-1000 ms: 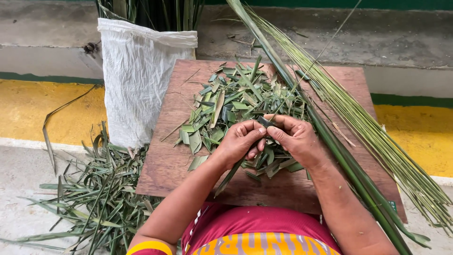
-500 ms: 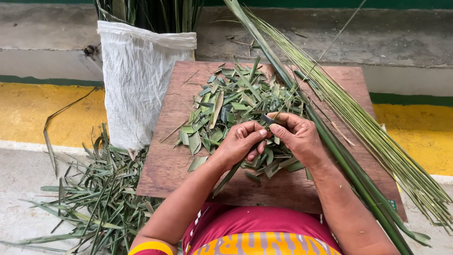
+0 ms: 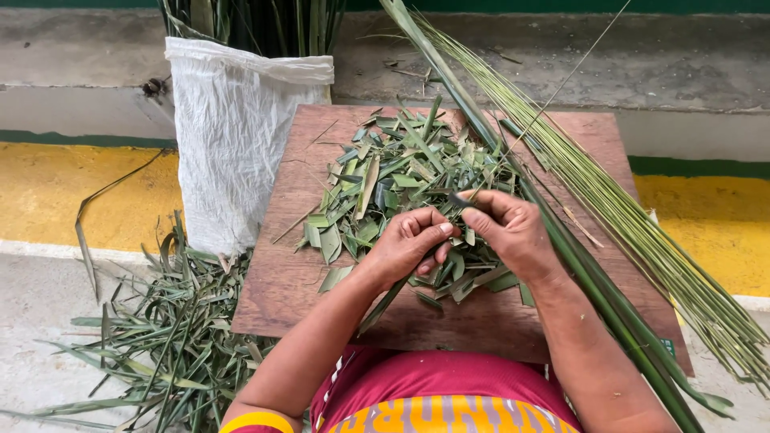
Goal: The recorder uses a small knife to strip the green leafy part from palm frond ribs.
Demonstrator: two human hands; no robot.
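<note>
My left hand (image 3: 413,240) and my right hand (image 3: 507,231) meet over a wooden board (image 3: 281,273), fingers pinched together on a narrow green leaf strip (image 3: 385,301) that trails down under my left wrist. A thin pale midrib (image 3: 553,95) rises from my right fingertips toward the upper right. Under both hands lies a pile of cut green leaf pieces (image 3: 393,180).
A bundle of long thin stripped midribs (image 3: 634,216) and green fronds crosses the board's right side diagonally. A white sack (image 3: 233,136) holding long leaves stands at the left. Discarded leaf strips (image 3: 152,345) cover the floor at lower left. A yellow-painted kerb (image 3: 48,192) runs behind.
My hands have stayed over the pile; the fingers have shifted slightly along the leaf strip, and the view has drifted a little.
</note>
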